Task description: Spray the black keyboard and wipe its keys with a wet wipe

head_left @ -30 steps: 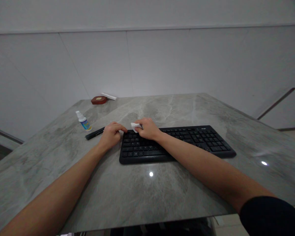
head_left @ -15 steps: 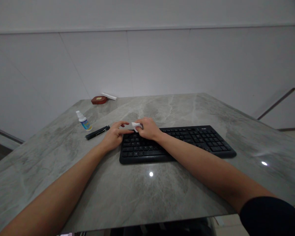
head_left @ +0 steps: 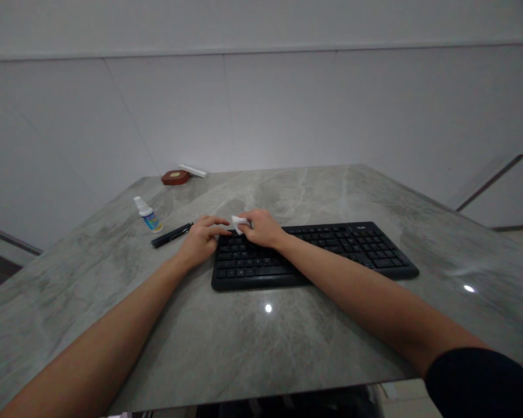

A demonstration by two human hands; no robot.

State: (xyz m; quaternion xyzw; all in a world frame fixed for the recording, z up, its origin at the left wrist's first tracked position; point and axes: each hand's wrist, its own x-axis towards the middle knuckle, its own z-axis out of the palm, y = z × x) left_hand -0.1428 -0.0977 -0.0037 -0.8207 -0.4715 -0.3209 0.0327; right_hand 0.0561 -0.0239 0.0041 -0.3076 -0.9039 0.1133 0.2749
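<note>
A black keyboard (head_left: 261, 281) lies flat on the grey marbled table, partly covered by my right hand and forearm. My right hand (head_left: 264, 228) is closed on a crumpled white tissue (head_left: 239, 223) over the keyboard's upper left keys. At the keyboard's upper left corner rests my left hand (head_left: 201, 237), its fingers stretched out towards the tissue and apart from each other. Its fingertips are at the keyboard's back edge; whether they press on it I cannot tell.
Left of my left hand lies a black pen-like tool (head_left: 171, 235) with a clip. Behind it stands a small white spray bottle (head_left: 148, 215) with a blue and yellow label. A red-brown case (head_left: 175, 177) and a white strip (head_left: 192, 170) are by the wall.
My left hand's fingers have shifted slightly left and straightened a little. The tissue in my right hand has moved very slightly left. The keyboard stays in place.
</note>
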